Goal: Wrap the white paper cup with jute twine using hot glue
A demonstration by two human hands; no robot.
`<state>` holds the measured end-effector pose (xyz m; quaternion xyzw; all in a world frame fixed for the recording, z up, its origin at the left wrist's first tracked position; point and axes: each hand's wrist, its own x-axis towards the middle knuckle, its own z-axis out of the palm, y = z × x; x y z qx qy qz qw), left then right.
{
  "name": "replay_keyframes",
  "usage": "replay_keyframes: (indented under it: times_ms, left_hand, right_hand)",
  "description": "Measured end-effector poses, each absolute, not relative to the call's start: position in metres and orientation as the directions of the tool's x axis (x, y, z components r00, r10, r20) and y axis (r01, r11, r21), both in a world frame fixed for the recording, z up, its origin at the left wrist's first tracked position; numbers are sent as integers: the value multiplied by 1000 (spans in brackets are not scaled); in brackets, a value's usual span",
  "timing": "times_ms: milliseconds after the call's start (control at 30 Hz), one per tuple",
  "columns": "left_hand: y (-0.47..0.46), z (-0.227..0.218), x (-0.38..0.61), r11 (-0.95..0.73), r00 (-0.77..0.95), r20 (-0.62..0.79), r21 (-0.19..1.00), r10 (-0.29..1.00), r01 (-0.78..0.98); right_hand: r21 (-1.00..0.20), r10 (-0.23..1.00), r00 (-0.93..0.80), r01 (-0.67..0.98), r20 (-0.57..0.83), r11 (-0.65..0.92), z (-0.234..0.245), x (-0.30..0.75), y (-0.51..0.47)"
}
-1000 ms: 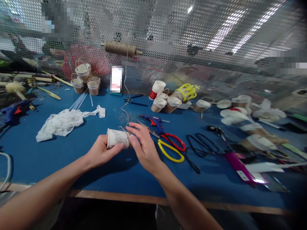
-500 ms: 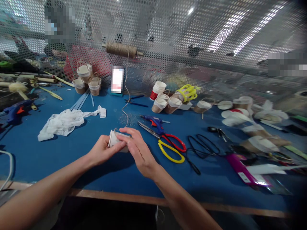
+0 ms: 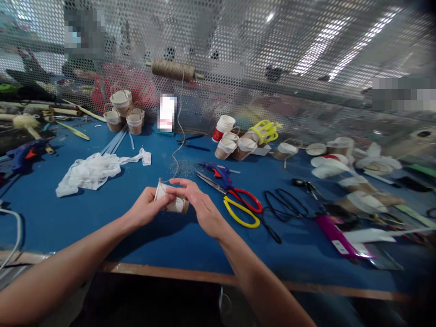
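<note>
A small white paper cup (image 3: pixel 175 204) lies tilted on its side between my hands, just above the table, with a brown band at its right end. My left hand (image 3: pixel 149 206) grips it at the left, thumb along its side. My right hand (image 3: pixel 197 200) is laid over its top and right end, fingers nearly straight and touching the cup; its thumb is hidden. Brown twine (image 3: pixel 176 159) runs down from a spool (image 3: pixel 172 70) to the cup's rim, passing by my right fingertips. Right of my hands are scissors (image 3: pixel 242 209) with red and yellow handles and a blue glue gun (image 3: pixel 221 173).
A crumpled white cloth (image 3: pixel 90 172) lies at left, with another glue gun (image 3: pixel 25 154) beyond. Small cup baskets (image 3: pixel 121 104) stand at the back left, more (image 3: pixel 227 144) at back centre. A phone (image 3: pixel 167 112) leans against the perforated screen. Black cord (image 3: pixel 284 202) and a purple packet (image 3: pixel 335 236) lie right.
My right hand has shifted slightly right and its fingers have drawn back, so more of the cup's side shows. The cup has turned a little in my left hand.
</note>
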<state>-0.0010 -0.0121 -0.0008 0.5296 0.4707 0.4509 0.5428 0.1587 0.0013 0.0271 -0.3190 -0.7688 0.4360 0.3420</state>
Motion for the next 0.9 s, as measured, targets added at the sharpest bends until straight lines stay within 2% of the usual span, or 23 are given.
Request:
replay_keyframes:
  times_ms: [133,233,367,500,700,900]
  left_hand:
    - [-9,-4,-2,95,104,-87,993,991,-76]
    - [-7,-6,-2,101,82,-90,983,993,-152]
    - [-6,-7,-1,103,49,-94,966,994,-238]
    - [-5,-5,-1,95,-21,-104,960,994,-264]
    - [-6,-2,-1,88,-40,-97,978,994,-188]
    - [-7,-7,-2,43,-23,-46,992,999,-115]
  right_hand:
    - [-880,866,-388,223,314,419,26,162,6]
    - [-881,931,-223,318,288,349,23,165,11]
    - [-864,926,-314,383,210,326,18,164,11]
    - [-836,893,-371,380,254,395,16,158,6]
    - [-770,883,-320,443,343,460,16,154,4]
    - [-728,882,-301,499,362,469,13,153,3]
